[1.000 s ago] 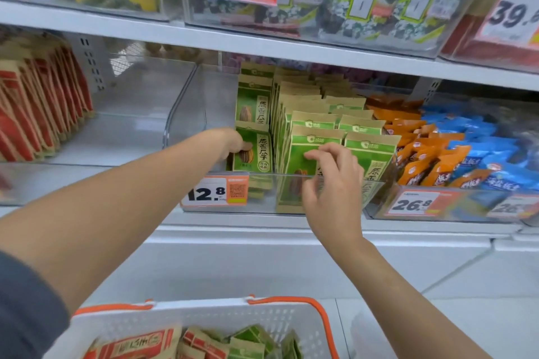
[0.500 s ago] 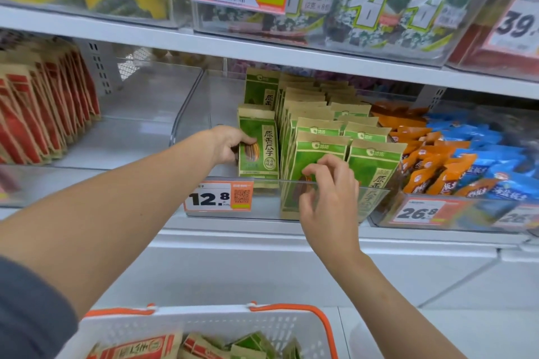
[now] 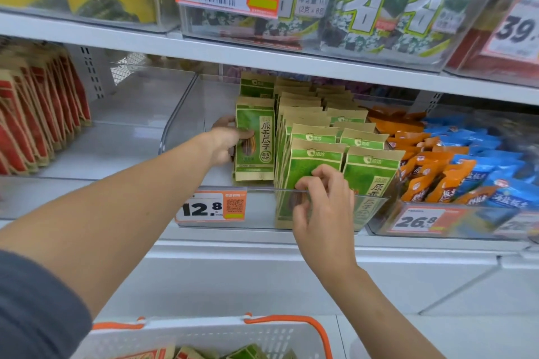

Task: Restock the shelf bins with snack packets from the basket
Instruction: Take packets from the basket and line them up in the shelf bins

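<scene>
My left hand (image 3: 226,141) grips a green-and-tan snack packet (image 3: 256,140) from its left side, thumb across the front. The packet stands upright in the left part of a clear shelf bin (image 3: 262,213) tagged 12.8. Two rows of matching green packets (image 3: 318,137) fill the bin's right part. My right hand (image 3: 323,204) has its curled fingers on the front packet (image 3: 309,166) of the nearer row, at the bin's front wall. The white basket (image 3: 233,335) with orange handles sits at the bottom and holds more red and green packets.
Red-and-tan packets (image 3: 38,114) stand in the bin to the left. Orange packets (image 3: 420,160) and blue packets (image 3: 490,172) fill the bin to the right, tagged 26.8. The upper shelf (image 3: 262,58) overhangs with seaweed packs (image 3: 379,6).
My left hand has lifted the green packet from leaning low at the bin's front to standing upright, further back. My right hand has stayed on the front packet of the row.
</scene>
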